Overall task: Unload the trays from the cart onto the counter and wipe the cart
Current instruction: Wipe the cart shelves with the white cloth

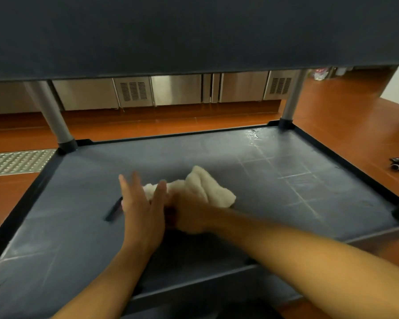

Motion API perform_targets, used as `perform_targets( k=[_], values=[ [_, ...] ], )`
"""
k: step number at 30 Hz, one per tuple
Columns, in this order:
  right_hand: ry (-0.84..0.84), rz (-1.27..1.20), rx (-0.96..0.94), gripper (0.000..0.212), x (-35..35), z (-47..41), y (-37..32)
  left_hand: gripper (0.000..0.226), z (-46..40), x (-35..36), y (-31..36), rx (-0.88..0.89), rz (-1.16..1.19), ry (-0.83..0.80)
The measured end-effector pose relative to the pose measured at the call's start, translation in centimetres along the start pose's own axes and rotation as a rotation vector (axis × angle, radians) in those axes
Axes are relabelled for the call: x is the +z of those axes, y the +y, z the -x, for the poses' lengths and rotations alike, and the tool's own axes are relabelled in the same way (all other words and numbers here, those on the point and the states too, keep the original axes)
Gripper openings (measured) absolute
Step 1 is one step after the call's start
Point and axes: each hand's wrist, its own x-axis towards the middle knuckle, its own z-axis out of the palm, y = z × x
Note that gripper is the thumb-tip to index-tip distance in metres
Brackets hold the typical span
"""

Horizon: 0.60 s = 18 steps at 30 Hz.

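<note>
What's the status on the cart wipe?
Right hand grips white cloth on lower cart shelf. Left hand open beside it. No trays on this shelf. Small dark strip lies left of the hands.

Both forearms bare; no sleeves in view.

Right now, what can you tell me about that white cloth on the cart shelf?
The white cloth looks like soft, fluffy terry, bunched into a crumpled heap rather than spread flat. It lies near the middle of the dark blue lower shelf of the cart. The right hand grips its near end, and the left hand, fingers straight, lies against its left side. Its far part puffs up loosely.
</note>
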Motion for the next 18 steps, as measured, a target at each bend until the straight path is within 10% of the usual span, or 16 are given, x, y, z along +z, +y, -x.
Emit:
perform_targets(
  k=[7, 13, 18],
  values=[
    [0.022, -0.027, -0.027, 0.033, -4.4, 11.3, 10.2, 0.101, -0.1, 0.3, -0.6, 0.064, -0.314, -0.184],
    [0.271, 0.256, 0.621, 0.039, -13.5, 13.8, 23.7, 0.114, 0.8, 1.0, 0.3, 0.180, -0.926, -0.480],
    [0.354, 0.231, 0.645, 0.046, -15.7, 9.2, 26.8, 0.118, 0.5, 0.7, 1.8, 0.110, -1.034, -0.625]
  ],
)
